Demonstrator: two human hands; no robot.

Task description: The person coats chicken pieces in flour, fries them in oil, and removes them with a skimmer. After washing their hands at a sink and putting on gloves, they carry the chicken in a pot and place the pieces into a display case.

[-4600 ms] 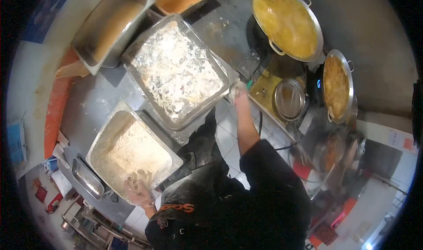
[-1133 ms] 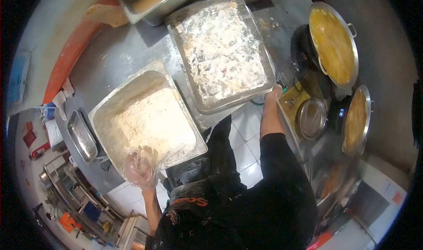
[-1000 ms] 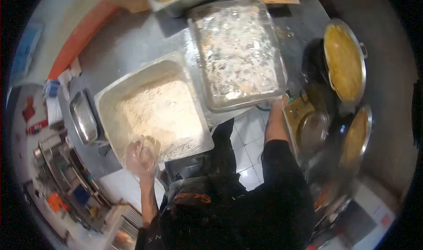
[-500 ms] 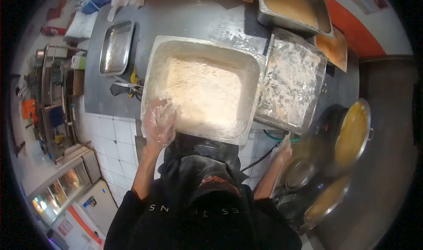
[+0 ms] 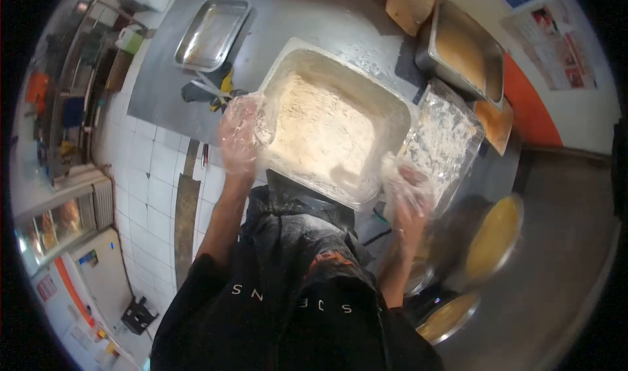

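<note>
A deep metal pan (image 5: 400, 109) stands at the table's front edge with pale flour (image 5: 320, 126) inside. My left hand (image 5: 240, 135), in a clear plastic glove, is closed at the pan's left rim, fingers curled over the edge. Also gloved in loose clear plastic, my right hand (image 5: 409, 189) is at the pan's front right corner; blur and the crumpled glove hide how its fingers are set. Right of the pan lies a flour-coated tray (image 5: 445, 132), and part of it is behind the pan's rim.
A shallow metal tray (image 5: 212, 34) sits at the back left, near tongs (image 5: 212, 86) with yellow and black parts. A deep container (image 5: 461, 50) of light-brown contents stands at the back right. Round pans of yellow contents (image 5: 494, 237) are at my right.
My right hand has come up from beside the table to the pan's right corner. My left hand has shifted to the pan's left rim. The whole view has turned.
</note>
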